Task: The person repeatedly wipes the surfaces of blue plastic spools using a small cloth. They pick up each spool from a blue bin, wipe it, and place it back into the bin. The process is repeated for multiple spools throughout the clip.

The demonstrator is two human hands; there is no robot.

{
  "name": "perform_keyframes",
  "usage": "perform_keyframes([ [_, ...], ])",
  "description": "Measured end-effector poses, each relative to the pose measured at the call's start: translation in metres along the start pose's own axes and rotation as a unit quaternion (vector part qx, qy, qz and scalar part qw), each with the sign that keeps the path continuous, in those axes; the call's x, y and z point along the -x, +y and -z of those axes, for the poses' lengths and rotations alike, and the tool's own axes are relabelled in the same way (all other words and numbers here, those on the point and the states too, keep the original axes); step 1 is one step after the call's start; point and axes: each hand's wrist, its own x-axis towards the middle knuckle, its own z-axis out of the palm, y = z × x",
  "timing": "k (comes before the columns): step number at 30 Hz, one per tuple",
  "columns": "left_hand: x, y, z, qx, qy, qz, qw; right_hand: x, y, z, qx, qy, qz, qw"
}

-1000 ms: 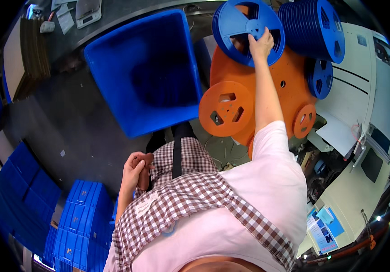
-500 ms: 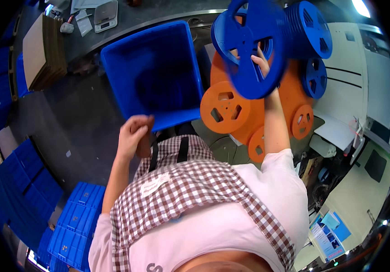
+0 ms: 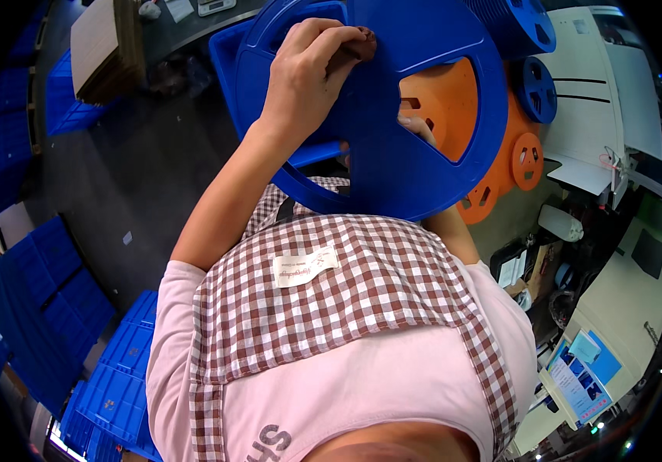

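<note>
Here, a blue bin stands behind the big blue reel, mostly covered by it, so its contents cannot be told; further blue crates sit stacked on the floor at the lower left, their insides also unclear. The reel is held up close in front of the chest, above a checked apron, with orange reels and smaller blue reels piled behind it on the right. The left arm rises bent from the lower left, and the left hand curls over the reel's upper rim, fingers clenched round a spoke edge. The right forearm comes up behind the reel; the right hand shows only as fingertips through an opening, gripping the reel from behind.
</note>
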Motion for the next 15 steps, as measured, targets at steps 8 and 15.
perform_keyframes([
  [8, 0.008, 0.030, -0.011, 0.049, -0.040, -0.098, 0.993, 0.007, 0.000, -0.008, -0.003, 0.049, -0.013, 0.999],
  [15, 0.031, 0.063, 0.000, 0.213, -0.120, -0.228, 0.943, 0.019, 0.020, 0.028, 0.109, 0.107, 0.104, 0.983],
])
